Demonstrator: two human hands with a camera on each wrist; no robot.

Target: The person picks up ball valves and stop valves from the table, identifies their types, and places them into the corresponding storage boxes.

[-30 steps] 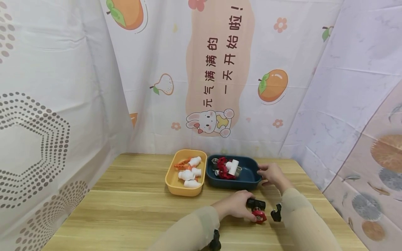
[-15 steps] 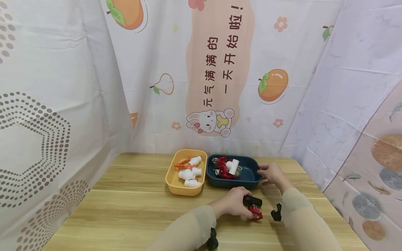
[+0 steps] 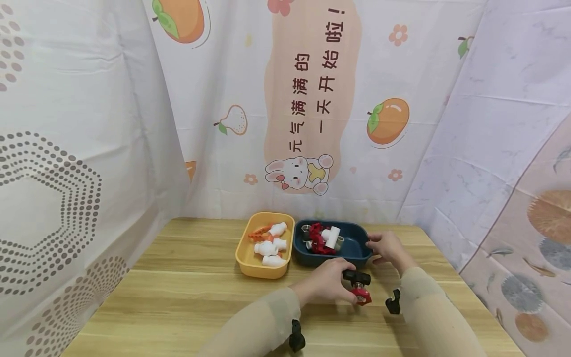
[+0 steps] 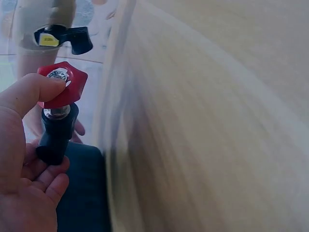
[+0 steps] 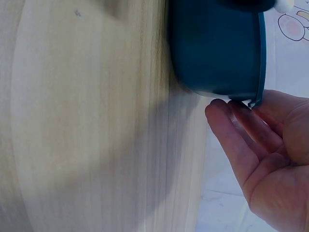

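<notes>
A valve with a black tube-shaped body and a red six-sided knob is in my left hand. In the left wrist view my thumb presses the red knob, and my fingers lie curled by the black body. The dark blue tray stands just beyond that hand. At its right end my right hand pinches the rim, thumb on one side and fingertips on the other, as the right wrist view shows at the tray corner. Red-knobbed parts and a white T-shaped pipe fitting lie inside the tray.
A yellow tray touches or nearly touches the blue one on its left; white fittings and orange pieces lie in it. Both trays stand on a wooden table. Printed curtains rise behind and at both sides.
My left hand has carried the valve a little to the left and toward the blue tray, lifting it slightly. My right hand and the trays have stayed put.
</notes>
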